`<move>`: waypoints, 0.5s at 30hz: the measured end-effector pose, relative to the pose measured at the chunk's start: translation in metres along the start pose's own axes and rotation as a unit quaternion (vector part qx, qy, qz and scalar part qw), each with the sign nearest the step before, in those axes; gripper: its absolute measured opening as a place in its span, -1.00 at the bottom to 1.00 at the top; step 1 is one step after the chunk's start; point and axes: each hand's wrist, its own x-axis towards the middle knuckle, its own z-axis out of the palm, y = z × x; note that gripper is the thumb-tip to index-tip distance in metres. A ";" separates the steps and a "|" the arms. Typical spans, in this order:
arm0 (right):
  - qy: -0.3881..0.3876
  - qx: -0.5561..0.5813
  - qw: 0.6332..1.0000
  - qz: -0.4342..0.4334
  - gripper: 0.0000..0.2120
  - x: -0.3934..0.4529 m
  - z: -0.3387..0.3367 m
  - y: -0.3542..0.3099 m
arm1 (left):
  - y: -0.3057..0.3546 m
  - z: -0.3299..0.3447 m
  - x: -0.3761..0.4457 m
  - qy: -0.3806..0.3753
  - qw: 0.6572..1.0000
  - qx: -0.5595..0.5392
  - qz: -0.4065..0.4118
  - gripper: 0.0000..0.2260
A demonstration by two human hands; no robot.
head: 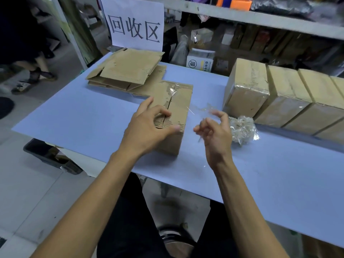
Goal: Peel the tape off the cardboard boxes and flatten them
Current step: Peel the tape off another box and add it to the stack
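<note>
A small cardboard box (178,101) stands on the blue table (83,112), its top seam showing torn paper and a shred of clear tape. My left hand (147,127) rests on the box's top with arched, spread fingers and the thumb at the near right corner. My right hand (216,135) hovers just right of the box, fingers curled round a thin strip of clear tape (202,109) that trails back toward the box. A wad of peeled tape (242,129) lies on the table right of that hand.
Flattened boxes (128,69) are stacked at the back left under a white paper sign (134,25). Several taped boxes (247,86) stand in a row at the right. A dark bin (46,155) sits under the table's left edge. A person's legs (37,71) are at far left.
</note>
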 end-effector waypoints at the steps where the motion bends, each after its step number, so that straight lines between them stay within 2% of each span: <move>1: -0.002 -0.043 0.998 -0.042 -0.85 0.003 0.003 -0.004 | 0.006 0.003 -0.002 0.004 0.999 0.040 -0.013 -0.55; 4: -0.036 -0.146 0.982 -0.113 -0.81 0.013 0.013 -0.023 | 0.019 0.013 -0.006 0.040 0.992 0.116 -0.012 -0.49; 6: -0.057 -0.253 0.951 -0.169 -0.83 0.021 0.020 -0.029 | 0.017 0.012 -0.004 0.046 0.992 0.113 0.016 -0.54; 9: -0.049 -0.440 0.856 -0.267 -0.85 0.039 0.026 -0.022 | 0.008 -0.004 0.002 -0.035 0.994 0.077 0.074 -0.56; 11: -0.064 -0.518 0.802 -0.290 -0.80 0.045 0.028 -0.019 | 0.004 -0.017 0.005 -0.110 0.987 0.055 0.108 -0.52; 13: -0.110 -0.540 0.784 -0.288 -0.75 0.044 0.029 -0.020 | 0.000 -0.025 0.007 -0.150 0.982 0.050 0.103 -0.46; 15: -0.152 -0.541 0.779 -0.278 -0.69 0.041 0.033 -0.021 | 0.000 -0.024 0.007 -0.143 0.985 0.059 0.081 -0.40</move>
